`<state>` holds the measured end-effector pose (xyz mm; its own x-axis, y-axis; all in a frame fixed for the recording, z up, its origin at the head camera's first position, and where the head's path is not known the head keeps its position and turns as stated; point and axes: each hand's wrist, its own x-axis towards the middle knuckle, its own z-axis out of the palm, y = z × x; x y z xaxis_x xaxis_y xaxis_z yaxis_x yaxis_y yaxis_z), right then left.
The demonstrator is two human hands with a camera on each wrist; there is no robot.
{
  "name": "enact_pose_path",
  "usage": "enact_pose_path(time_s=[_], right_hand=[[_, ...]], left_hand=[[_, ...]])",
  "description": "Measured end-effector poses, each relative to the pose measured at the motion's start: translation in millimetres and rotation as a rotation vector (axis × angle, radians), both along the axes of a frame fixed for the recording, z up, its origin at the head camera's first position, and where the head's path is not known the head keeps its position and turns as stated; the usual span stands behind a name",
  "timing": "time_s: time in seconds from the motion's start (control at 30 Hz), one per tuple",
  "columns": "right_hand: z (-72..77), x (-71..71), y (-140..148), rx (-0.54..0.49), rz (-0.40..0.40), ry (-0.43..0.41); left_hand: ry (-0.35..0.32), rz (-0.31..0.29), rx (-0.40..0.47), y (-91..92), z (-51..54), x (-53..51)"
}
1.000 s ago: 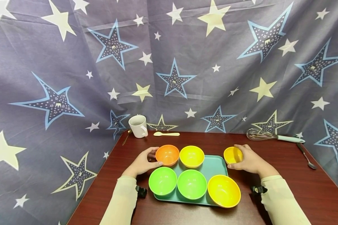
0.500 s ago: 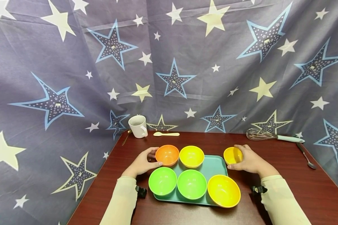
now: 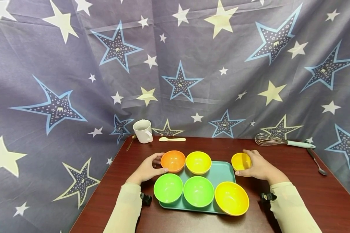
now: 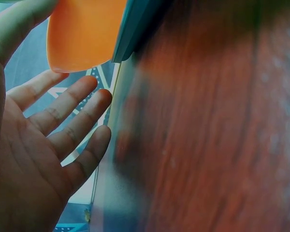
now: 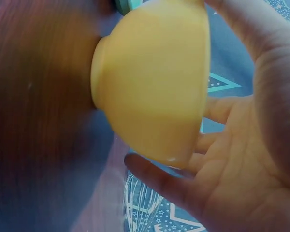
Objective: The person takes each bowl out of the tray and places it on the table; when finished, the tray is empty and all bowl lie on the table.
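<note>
Hardly anything shifted over last second; layout same, seemingly held pose. Right hand grips small yellow bowl between thumb and fingers, just right of tray; left hand, fingers spread, fairly straight, touches orange bowl at tray's back left.

A cloth-screened nook, whether in a home or a studio cannot be told: star-printed fabric hangs along the far and left sides of a reddish wooden bench bearing kitchenware: bowls, a mug, a whisk.
</note>
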<state>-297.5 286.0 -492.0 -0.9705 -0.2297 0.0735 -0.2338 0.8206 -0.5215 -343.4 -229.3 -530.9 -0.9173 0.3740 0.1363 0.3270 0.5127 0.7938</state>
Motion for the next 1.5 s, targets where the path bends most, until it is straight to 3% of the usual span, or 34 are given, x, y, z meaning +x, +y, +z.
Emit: enact_pose_path(time_s=[0.33, 0.5, 0.77, 1.07, 1.5], right_hand=[[5.2, 2.5, -3.7, -0.014, 0.007, 0.080], [15.0, 3.5, -7.5, -0.022, 0.030, 0.118], [31.5, 0.8, -9.3, -0.033, 0.060, 0.064], [46.1, -10.2, -19.7, -0.015, 0.141, 0.065], [68.1, -23.0, -51.8, 0.038, 0.188, -0.029]], left_hand=[[-0.003, -0.002, 0.000, 0.4, 4.5, 5.1], [0.001, -0.005, 0.005, 1.4, 6.0, 5.0], [-0.008, -0.002, 0.004, 3.4, 5.4, 4.5], [-0.007, 0.009, -0.007, 2.2, 7.4, 7.3], [-0.002, 0.007, 0.001, 1.9, 4.5, 4.6]])
